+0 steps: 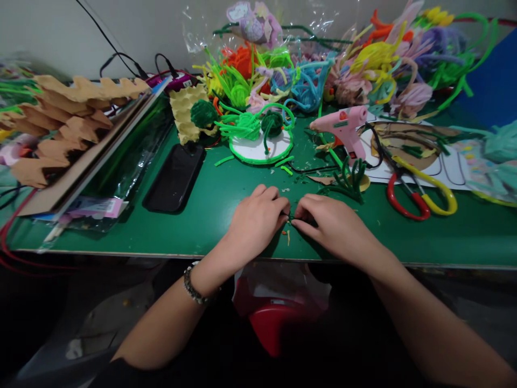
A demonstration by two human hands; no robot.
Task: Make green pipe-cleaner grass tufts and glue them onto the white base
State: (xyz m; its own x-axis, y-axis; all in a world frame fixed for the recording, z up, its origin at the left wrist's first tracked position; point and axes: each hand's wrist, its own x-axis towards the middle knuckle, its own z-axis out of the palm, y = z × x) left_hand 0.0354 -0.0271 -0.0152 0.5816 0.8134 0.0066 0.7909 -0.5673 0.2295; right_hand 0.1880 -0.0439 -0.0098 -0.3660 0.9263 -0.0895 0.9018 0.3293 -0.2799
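Close together near the table's front edge, my left hand (260, 218) and my right hand (329, 223) both have their fingers pinched. Between the fingertips a thin sliver of something dark green shows, like a short bit of pipe cleaner (290, 217); my fingers hide most of it. Small scraps (288, 236) lie just below. Beyond my right hand rests a bunch of dark green pipe cleaners (351, 180). Farther back is a white disc (252, 151) edged in bright green, bearing green pipe-cleaner shapes.
A pink glue gun (345, 129) and red-and-yellow scissors (422, 188) lie at right. On the left are a black phone (174, 178) and stacked cardboard (81, 145) with plastic packets. Heaps of coloured pipe cleaners (307, 81) line the wall. A red bin (278, 323) stands below the edge.
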